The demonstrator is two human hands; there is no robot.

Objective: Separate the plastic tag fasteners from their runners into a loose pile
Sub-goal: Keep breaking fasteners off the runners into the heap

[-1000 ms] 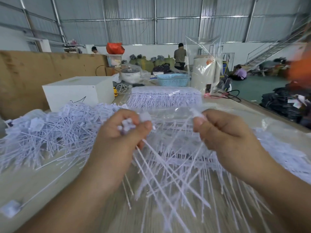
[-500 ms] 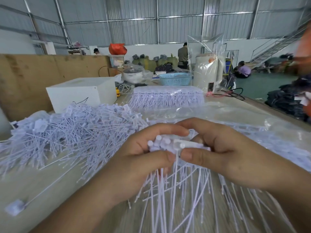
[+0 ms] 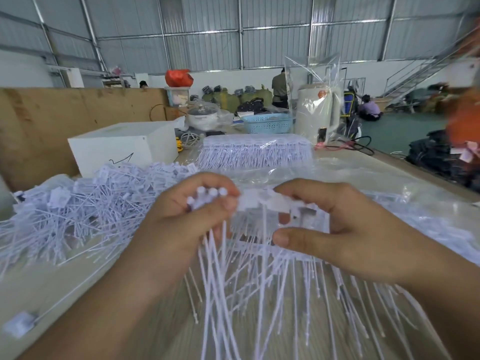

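Fasteners (image 3: 207, 196) bunched in left hand (image 3: 181, 224), grip clenched on their heads; right hand (image 3: 337, 229) pinches runner strip (image 3: 267, 201) btwn thumb & fingers, above bench (image 3: 52, 287). Twist near the joint, short pulls, then drop onto loose pile (image 3: 78, 203) at left.

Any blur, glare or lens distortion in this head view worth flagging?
Head view: wide-angle bending curves the wall and roof lines; motion blur smears the orange shape at the right edge and the hanging fasteners; glare glints on the plastic sheet; left hand and right hand stay fairly sharp.
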